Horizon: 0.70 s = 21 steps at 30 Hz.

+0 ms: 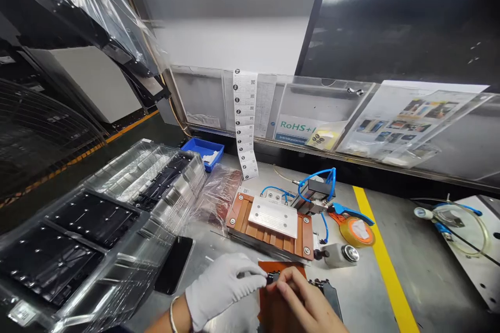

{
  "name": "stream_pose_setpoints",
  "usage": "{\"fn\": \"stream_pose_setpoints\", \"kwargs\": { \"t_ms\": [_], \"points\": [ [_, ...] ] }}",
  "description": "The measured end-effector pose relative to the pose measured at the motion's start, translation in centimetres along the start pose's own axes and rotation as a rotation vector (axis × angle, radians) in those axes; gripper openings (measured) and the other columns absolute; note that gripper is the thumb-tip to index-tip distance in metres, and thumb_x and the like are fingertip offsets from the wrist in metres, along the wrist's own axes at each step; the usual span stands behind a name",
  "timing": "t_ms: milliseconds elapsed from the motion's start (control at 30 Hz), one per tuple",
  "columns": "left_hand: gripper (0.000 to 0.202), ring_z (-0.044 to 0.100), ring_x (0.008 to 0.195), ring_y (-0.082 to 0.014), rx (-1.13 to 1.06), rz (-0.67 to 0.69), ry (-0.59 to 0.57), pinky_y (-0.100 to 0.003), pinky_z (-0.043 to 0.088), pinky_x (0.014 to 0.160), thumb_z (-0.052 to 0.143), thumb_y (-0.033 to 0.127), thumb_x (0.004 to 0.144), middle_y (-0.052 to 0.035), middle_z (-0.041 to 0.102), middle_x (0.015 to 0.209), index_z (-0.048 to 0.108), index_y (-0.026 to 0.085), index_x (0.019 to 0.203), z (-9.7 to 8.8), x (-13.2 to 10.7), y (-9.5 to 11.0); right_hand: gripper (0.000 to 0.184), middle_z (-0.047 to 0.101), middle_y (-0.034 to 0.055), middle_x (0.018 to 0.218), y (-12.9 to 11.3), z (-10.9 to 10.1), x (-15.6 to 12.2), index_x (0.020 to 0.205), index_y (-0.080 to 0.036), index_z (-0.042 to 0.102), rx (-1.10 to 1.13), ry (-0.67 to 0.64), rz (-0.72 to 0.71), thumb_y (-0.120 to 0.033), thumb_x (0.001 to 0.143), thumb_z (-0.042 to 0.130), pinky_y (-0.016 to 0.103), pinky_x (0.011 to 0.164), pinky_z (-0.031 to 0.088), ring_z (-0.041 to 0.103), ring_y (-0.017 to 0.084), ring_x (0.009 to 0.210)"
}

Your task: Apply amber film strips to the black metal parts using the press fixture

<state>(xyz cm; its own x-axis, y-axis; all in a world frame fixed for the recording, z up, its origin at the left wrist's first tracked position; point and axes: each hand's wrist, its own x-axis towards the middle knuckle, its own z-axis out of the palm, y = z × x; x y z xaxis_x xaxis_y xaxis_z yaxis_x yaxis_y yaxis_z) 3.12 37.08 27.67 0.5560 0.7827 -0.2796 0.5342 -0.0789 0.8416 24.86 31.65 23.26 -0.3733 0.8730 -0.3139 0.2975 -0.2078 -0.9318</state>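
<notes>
My left hand (pixel 228 286), in a white glove, pinches a small black part (pixel 272 277) between thumb and fingertips. From the other side my bare right hand (pixel 308 302) grips the same part, its fingers curled and covering some of it. Both hands are above an orange-brown sheet (pixel 269 302) on the metal bench. Beside my right hand lies a larger black plastic piece (pixel 330 294), partly hidden by that hand. Just beyond the hands stands a fixture with a brown base (pixel 238 213) and a silver metal plate (pixel 273 216) on top.
Clear plastic trays (pixel 167 218) holding black panels fill the left, with a dark phone (pixel 174 265) beside them. A blue bin (pixel 219 153) is behind. Right of the fixture are a bottle (pixel 339 256), a tape roll (pixel 357 231) and blue air hoses (pixel 334 179). A label strip (pixel 245 125) hangs behind.
</notes>
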Motion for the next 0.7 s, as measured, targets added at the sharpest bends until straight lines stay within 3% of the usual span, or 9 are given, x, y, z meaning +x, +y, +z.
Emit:
{"fn": "stream_pose_setpoints", "kwargs": {
  "t_ms": [100, 333, 467, 567, 700],
  "points": [
    [0.020, 0.047, 0.064, -0.0089, 0.087, -0.043, -0.075, -0.023, 0.030, 0.060, 0.062, 0.029, 0.082, 0.0047, 0.054, 0.062, 0.073, 0.019, 0.069, 0.0, 0.6, 1.4, 0.042, 0.064, 0.0046, 0.092, -0.5, 0.1, 0.5, 0.092, -0.020, 0.048, -0.086, 0.003, -0.019, -0.057, 0.098, 0.030, 0.026, 0.078, 0.043, 0.059, 0.016, 0.085],
    [0.027, 0.037, 0.059, -0.0077, 0.150, -0.137, -0.071, -0.023, 0.023, 0.054, 0.053, 0.029, 0.079, 0.0051, 0.039, 0.057, 0.058, 0.014, 0.057, 1.2, 1.6, 1.0, 0.032, 0.063, 0.0021, 0.086, -0.4, -0.2, 1.3, 0.094, -0.021, 0.047, -0.182, 0.020, 0.024, -0.049, 0.098, 0.032, 0.024, 0.073, 0.039, 0.057, 0.015, 0.078],
    [0.026, 0.039, 0.059, -0.0081, 0.091, -0.175, -0.086, -0.022, 0.027, 0.055, 0.050, 0.029, 0.079, 0.0046, 0.042, 0.058, 0.056, 0.014, 0.058, 1.7, 2.3, 0.4, 0.029, 0.065, 0.0020, 0.086, -0.7, -0.1, 1.7, 0.093, -0.021, 0.048, -0.210, 0.042, 0.049, -0.046, 0.098, 0.033, 0.024, 0.072, 0.040, 0.060, 0.015, 0.079],
    [0.025, 0.038, 0.059, -0.0081, 0.189, -0.152, -0.064, -0.022, 0.026, 0.055, 0.051, 0.028, 0.078, 0.0049, 0.044, 0.056, 0.059, 0.014, 0.058, 1.8, 2.8, -0.2, 0.028, 0.067, 0.0015, 0.087, -0.8, -0.4, 2.0, 0.093, -0.022, 0.050, -0.219, 0.037, 0.037, -0.044, 0.098, 0.035, 0.023, 0.072, 0.040, 0.062, 0.014, 0.080],
    [0.020, 0.051, 0.060, -0.0103, 0.198, -0.175, 0.015, -0.021, 0.035, 0.058, 0.053, 0.026, 0.074, 0.0020, 0.063, 0.063, 0.069, 0.017, 0.067, 0.9, 3.6, -0.9, 0.031, 0.069, 0.0022, 0.089, 0.7, -2.3, 2.1, 0.096, -0.021, 0.054, -0.123, 0.007, 0.083, -0.051, 0.093, 0.046, 0.023, 0.071, 0.044, 0.064, 0.016, 0.081]
  ]
}}
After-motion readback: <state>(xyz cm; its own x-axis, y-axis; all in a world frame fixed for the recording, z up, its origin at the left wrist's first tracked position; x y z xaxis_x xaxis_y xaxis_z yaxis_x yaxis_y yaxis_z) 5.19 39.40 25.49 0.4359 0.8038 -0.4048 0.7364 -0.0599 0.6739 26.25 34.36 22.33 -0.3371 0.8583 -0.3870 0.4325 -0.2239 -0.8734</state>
